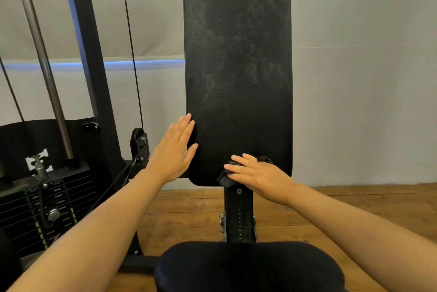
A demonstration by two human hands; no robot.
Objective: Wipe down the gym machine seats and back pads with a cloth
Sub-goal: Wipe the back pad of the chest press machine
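A tall black back pad [237, 62] stands upright in front of me, with dull smears across its surface. My right hand [257, 178] lies flat with straight fingers on a dark cloth [225, 179], pressing it against the pad's lower edge. Most of the cloth is hidden under the hand. My left hand [175, 152] is flat too, its fingers straight against the pad's lower left edge. Below, the black padded seat [248, 268] fills the bottom of the view.
A black adjustment post [239, 218] joins seat and pad. At left stand a weight stack [47, 211], a steel guide rod [45, 67], cables, a pulley [140, 144] and a black frame upright [94, 79]. Wood floor lies beneath, a grey wall behind.
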